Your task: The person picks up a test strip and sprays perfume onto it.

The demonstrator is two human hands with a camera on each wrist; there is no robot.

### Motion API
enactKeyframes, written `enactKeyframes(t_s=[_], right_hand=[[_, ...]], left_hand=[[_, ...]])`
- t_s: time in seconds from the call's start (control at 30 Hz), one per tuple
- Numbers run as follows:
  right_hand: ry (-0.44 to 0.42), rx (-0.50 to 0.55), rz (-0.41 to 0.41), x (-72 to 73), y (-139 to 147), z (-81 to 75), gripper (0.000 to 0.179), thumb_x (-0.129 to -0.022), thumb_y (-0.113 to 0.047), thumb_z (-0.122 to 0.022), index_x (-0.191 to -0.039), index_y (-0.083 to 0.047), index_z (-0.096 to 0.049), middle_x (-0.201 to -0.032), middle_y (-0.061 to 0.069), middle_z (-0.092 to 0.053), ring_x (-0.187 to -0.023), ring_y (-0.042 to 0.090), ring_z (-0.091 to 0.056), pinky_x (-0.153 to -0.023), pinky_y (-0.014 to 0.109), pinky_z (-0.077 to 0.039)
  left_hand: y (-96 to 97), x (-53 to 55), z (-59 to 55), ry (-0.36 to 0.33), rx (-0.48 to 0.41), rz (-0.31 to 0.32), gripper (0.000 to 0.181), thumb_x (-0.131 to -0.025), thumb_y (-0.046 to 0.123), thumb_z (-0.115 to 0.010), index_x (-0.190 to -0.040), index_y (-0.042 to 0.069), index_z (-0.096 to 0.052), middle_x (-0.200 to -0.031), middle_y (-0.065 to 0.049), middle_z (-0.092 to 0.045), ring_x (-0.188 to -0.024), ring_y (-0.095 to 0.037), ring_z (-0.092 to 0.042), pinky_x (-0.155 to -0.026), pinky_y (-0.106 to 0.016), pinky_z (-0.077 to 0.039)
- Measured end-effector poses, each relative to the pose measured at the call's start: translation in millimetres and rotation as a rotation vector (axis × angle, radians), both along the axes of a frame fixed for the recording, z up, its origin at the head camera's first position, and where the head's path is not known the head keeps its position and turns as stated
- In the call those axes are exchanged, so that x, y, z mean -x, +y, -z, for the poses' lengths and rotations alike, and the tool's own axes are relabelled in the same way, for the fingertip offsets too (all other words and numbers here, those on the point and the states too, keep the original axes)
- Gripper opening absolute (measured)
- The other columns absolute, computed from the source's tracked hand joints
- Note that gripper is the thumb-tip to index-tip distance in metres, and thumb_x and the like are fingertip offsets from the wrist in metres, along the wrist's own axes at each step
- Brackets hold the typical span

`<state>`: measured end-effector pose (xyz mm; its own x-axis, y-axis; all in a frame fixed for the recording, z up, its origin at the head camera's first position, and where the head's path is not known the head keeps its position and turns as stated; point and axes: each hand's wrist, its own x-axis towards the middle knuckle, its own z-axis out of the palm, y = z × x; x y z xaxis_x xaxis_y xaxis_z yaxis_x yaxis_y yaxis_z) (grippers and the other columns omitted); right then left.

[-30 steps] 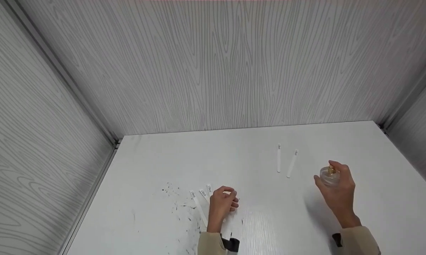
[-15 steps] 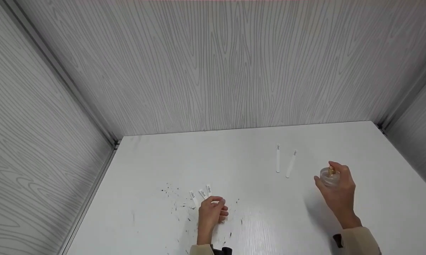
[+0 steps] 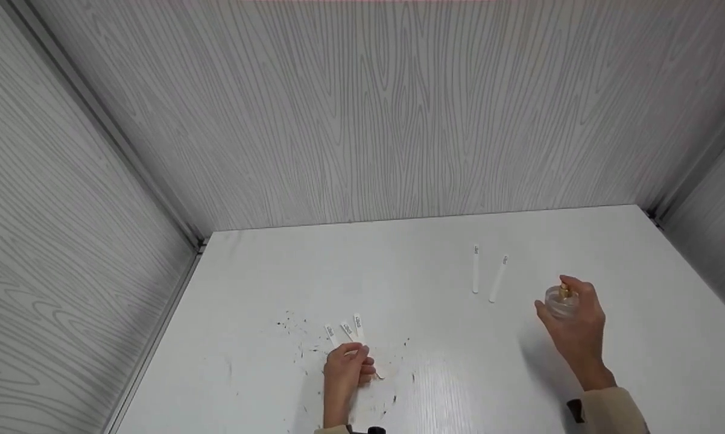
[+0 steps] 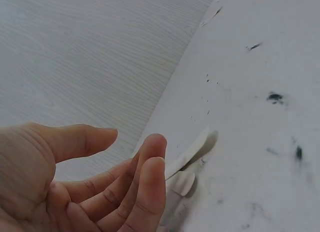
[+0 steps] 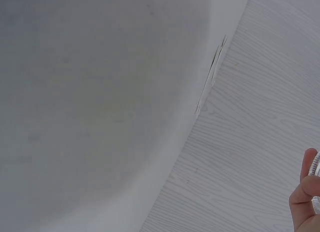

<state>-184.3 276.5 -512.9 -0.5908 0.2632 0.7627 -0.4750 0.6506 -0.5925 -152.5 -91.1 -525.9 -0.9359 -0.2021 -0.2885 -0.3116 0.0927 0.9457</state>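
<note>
My right hand (image 3: 575, 325) holds a round clear glass perfume bottle (image 3: 560, 306) above the table, at the right in the head view. Its index finger rests on the gold spray top (image 3: 564, 290), and the thumb lies at the bottle's left side. My left hand (image 3: 344, 374) is low over the near ends of several white paper test strips (image 3: 359, 324) with dark print on their ends. In the left wrist view its thumb stands apart from the loosely bent fingers (image 4: 150, 187), with nothing between them. Strip ends (image 4: 192, 153) show just beyond these fingers, the rest hidden behind the hand.
Two more printed white strips (image 3: 476, 269) lie farther back on the white table (image 3: 266, 271), right of centre. Dark smudges and scratches (image 3: 302, 355) mark the tabletop around the left hand. Wood-grain panels (image 3: 374, 108) close off the back and both sides.
My left hand has moved left and toward the near edge, uncovering scratches to its right and covering the lower parts of the strips. The right hand with the perfume bottle has barely moved.
</note>
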Motion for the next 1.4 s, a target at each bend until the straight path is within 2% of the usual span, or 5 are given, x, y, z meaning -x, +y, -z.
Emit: enactKeyframes(t_s=[0.37,0.8,1.1,1.27,1.4], right_hand=[[0.014,-0.010,0.004,0.3,-1,-0.1,0.065,-0.063,0.024,-0.080,-0.121,0.009,-0.056,-0.102,0.027,-0.060,-0.102,-0.004,-0.049,-0.085,0.009,-0.036],[0.019,-0.051,0.031,-1.9,-1,2.7,0.067,-0.062,0.022,-0.083,-0.121,0.008,-0.056,-0.107,0.023,-0.062,-0.099,0.021,-0.059,-0.087,0.009,-0.037],[0.020,-0.037,0.039,-2.0,-2,0.4,0.066,-0.062,0.023,-0.082,-0.121,0.009,-0.056,-0.107,0.026,-0.062,-0.103,0.004,-0.052,-0.086,0.008,-0.036],[0.019,-0.050,0.043,-2.6,-4,-0.4,0.067,-0.061,0.024,-0.082,-0.121,0.009,-0.055,-0.106,0.025,-0.061,-0.098,0.025,-0.059,-0.089,0.008,-0.037],[0.031,-0.010,0.010,-2.6,-5,0.5,0.067,-0.059,0.027,-0.079,-0.120,0.011,-0.055,-0.104,0.024,-0.060,-0.101,0.009,-0.056,-0.086,0.009,-0.037]], left_hand=[[-2.1,4.8,4.9,-0.030,-0.020,0.006,0.049,-0.097,0.008,-0.064,-0.132,-0.020,-0.047,-0.079,-0.009,-0.072,-0.064,-0.012,-0.069,-0.056,-0.023,-0.058],[-1.0,33.6,0.6,-0.010,0.045,0.053,0.047,-0.098,0.006,-0.061,-0.137,-0.017,-0.048,-0.081,-0.012,-0.071,-0.063,-0.012,-0.067,-0.054,-0.020,-0.054],[-8.8,21.8,-4.4,0.056,0.543,0.017,0.012,-0.084,0.000,-0.071,-0.095,-0.003,-0.070,-0.081,-0.010,-0.067,-0.071,-0.023,-0.062,-0.063,-0.038,-0.052],[-6.6,18.5,-3.5,0.031,0.652,0.050,0.018,-0.076,0.001,-0.082,-0.083,0.001,-0.066,-0.079,-0.009,-0.067,-0.072,-0.026,-0.065,-0.068,-0.045,-0.056],[-4.0,17.6,-3.6,0.027,0.701,0.062,0.021,-0.073,0.000,-0.085,-0.078,0.003,-0.065,-0.075,-0.008,-0.066,-0.070,-0.026,-0.066,-0.066,-0.046,-0.057]])
